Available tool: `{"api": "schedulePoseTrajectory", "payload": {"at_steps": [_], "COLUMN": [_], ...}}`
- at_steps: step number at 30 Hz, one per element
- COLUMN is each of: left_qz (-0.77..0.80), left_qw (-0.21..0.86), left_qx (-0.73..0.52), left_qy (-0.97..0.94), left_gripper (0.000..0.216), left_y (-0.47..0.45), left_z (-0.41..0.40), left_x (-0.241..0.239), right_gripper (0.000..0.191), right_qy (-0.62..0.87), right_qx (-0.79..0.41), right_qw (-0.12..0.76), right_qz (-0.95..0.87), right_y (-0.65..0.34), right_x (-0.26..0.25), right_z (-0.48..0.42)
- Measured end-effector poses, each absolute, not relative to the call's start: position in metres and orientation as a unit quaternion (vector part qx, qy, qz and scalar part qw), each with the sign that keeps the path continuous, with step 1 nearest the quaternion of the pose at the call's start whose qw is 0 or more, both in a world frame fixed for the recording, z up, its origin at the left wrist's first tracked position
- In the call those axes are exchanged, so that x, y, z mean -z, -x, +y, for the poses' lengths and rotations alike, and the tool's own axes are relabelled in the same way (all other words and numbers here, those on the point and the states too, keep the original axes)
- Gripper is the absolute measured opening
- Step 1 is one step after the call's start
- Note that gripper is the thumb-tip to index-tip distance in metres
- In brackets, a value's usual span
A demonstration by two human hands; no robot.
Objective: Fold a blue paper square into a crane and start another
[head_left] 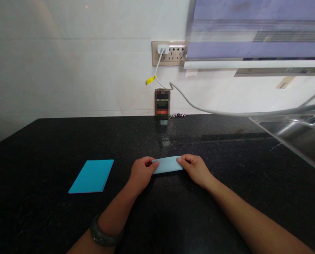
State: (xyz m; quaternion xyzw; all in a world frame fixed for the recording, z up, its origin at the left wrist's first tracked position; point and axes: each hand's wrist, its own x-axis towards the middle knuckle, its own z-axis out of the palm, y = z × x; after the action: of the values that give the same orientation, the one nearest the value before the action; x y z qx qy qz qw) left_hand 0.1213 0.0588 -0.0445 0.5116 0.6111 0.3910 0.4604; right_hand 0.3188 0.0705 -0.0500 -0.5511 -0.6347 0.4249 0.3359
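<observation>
L hand [141, 171] pinches the left end of a folded pale-blue paper strip [167, 164], thumb on top, fingers curled under; R hand [195, 168] grips the right end the same way, thumb & forefinger closed on the edge. Strip sits between both hands, long side running left-right, just at or barely above the black countertop [41, 151] — can't tell if it touches. Strip looks slightly bowed in the middle. L wrist carries a dark bangle [104, 235], low in the frame. Both forearms come in from the bottom edge, converging on the strip. Well apart to the left, a stack of brighter blue paper sheets [91, 176] lies flat on the counter, corner pointing toward the person. Farther back, against the wall, a small dark object [162, 103], blurred out, stands upright at the counter's rear edge. Above it, a wall socket strip [170, 53] w/ a white plug [163, 48] in; white cable [212, 111] drops down, has a yellow tag [150, 80], then runs off right. Metal sink [300, 137] at right edge. Window blind [258, 31] top right.
</observation>
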Motion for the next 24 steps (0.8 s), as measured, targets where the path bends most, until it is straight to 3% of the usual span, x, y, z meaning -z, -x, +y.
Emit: {"api": "schedulePoseTrajectory", "payload": {"at_steps": [10, 18, 24], "left_qz": [0.605, 0.592, 0.578], "left_qw": [0.465, 0.429, 0.410], "left_qx": [-0.397, -0.359, -0.313], "left_qy": [-0.511, -0.580, -0.632], "left_gripper": [0.024, 0.035, 0.021], "left_y": [-0.121, -0.122, -0.123], "left_z": [0.058, 0.054, 0.051], "left_x": [0.043, 0.041, 0.032], "right_gripper": [0.024, 0.023, 0.023], "right_qy": [0.512, 0.505, 0.481], "right_qx": [-0.493, -0.521, -0.546], "right_qw": [0.388, 0.356, 0.334], "right_qz": [-0.587, -0.589, -0.599], "right_y": [-0.321, -0.320, -0.316], "right_x": [0.049, 0.042, 0.041], "right_z": [0.070, 0.066, 0.062]}}
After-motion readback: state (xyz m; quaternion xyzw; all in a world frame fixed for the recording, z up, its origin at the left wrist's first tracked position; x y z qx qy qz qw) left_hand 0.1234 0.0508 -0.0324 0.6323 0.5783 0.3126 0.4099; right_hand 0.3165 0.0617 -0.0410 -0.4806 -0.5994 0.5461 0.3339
